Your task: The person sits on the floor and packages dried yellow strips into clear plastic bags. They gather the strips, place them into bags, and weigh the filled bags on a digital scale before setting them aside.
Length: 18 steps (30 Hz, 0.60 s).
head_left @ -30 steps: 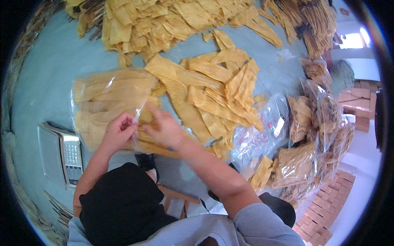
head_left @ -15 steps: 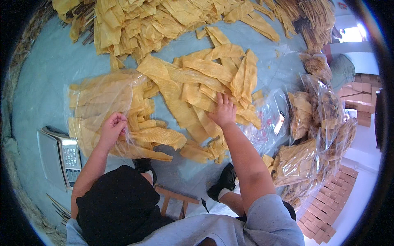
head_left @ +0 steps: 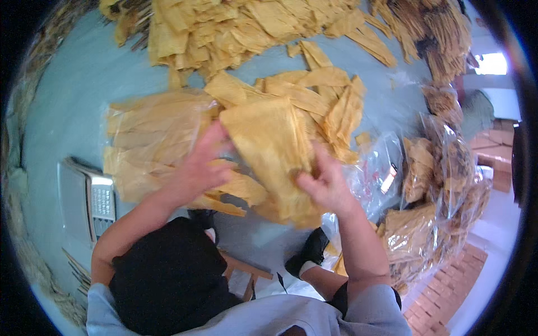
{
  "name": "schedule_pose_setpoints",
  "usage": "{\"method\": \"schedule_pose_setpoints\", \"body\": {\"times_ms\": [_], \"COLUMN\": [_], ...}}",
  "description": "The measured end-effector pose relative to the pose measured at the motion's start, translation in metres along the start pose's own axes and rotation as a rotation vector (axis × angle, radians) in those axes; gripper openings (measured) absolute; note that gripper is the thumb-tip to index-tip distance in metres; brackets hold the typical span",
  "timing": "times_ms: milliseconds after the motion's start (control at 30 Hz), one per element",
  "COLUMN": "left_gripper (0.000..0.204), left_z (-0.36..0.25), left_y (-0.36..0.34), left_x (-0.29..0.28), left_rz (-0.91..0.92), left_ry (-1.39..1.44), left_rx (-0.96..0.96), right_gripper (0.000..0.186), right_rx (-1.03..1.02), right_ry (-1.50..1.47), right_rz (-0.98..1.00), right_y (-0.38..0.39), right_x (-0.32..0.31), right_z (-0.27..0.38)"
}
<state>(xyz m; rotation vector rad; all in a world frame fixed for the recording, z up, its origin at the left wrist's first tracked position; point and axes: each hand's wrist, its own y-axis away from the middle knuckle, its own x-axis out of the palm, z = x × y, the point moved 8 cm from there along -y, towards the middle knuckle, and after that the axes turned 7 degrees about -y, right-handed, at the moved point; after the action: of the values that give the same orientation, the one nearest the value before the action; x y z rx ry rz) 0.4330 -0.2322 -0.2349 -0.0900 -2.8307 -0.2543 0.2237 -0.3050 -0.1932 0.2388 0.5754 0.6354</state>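
A wide, yellow dried strip (head_left: pixel 263 140), wrinkled and sheet-like, is lifted in front of me. My right hand (head_left: pixel 328 182) grips its right edge, thumb and fingers closed on it. My left hand (head_left: pixel 202 165) is blurred by motion, its fingers spread beside the strip's left edge; I see nothing held in it. Left of the strip lies a clear plastic bag (head_left: pixel 148 126) with several similar strips inside, some jutting from its right end. More loose strips (head_left: pixel 342 112) lie crossed behind the lifted one.
A large heap of yellow strips (head_left: pixel 235 33) spans the far side. On the left stands a digital scale (head_left: pixel 78 201) with a keypad. Filled clear bags (head_left: pixel 412 229) are stacked at the right, near crumpled plastic (head_left: pixel 375 162). A wooden stool (head_left: pixel 244 269) stands by my feet.
My right hand has picked up a strip from the loose pile and drawn it nearer. My left hand has let go of the bag's edge and moved right, its fingers opening.
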Motion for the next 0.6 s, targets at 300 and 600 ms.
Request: {"method": "schedule_pose_setpoints", "body": {"times_ms": [300,600], "left_gripper": [0.043,0.028], "left_z": [0.040,0.008], "left_y": [0.018,0.029], "left_x": [-0.022,-0.086], "left_rz": [-0.160,-0.447], "left_ry": [0.231,-1.277], "left_rx": [-0.338,0.092], "right_gripper": [0.071,0.057], "right_rx": [-0.004,0.125], "right_ry": [-0.350,-0.410], "right_rz": [0.136,0.330], "right_y": [-0.006,-0.006], "right_x": [0.077,0.065], "right_z": [-0.033,-0.093]}}
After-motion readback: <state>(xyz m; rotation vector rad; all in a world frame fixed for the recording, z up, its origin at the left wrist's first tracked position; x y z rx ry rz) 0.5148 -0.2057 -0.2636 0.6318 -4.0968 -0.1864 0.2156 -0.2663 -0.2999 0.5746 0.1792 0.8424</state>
